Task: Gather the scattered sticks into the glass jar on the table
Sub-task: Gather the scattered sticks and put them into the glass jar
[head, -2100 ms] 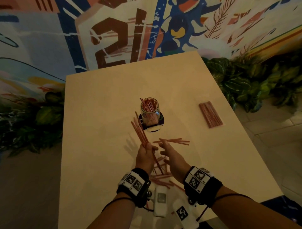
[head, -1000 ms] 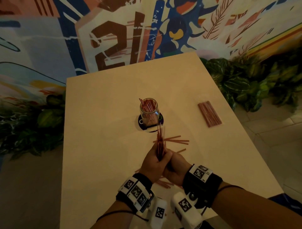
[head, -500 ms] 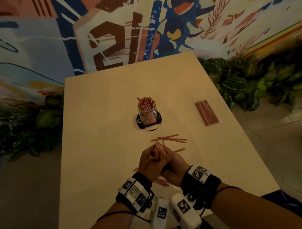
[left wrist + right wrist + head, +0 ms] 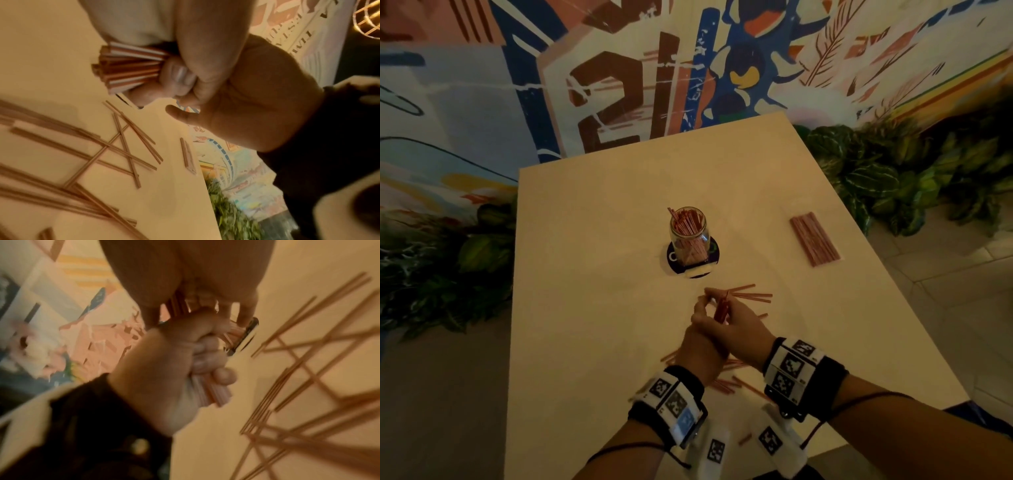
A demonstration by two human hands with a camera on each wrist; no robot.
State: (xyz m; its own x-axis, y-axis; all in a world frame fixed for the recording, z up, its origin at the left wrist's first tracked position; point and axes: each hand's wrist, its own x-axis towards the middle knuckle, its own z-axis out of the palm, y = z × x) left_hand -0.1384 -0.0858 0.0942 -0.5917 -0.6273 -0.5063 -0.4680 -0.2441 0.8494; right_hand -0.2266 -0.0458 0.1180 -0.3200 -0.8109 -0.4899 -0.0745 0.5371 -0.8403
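Right hand (image 4: pixel 739 325) has its fingers wrapped tight around a bundle of thin reddish-brown sticks (image 4: pixel 722 310), left hand (image 4: pixel 702 346) cupped against it, grip unclear. Clear glass jar (image 4: pixel 689 236), already stuffed with sticks, sits further back on the beige table (image 4: pixel 592 308). Loose sticks (image 4: pixel 751 295) lie between.

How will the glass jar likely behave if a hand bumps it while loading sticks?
The jar looks tall and narrow on its coaster, so it may tip. The sticks inside lean to one side, probably worsening that. The bundle in the right hand looks stiff, so it could lever the rim.
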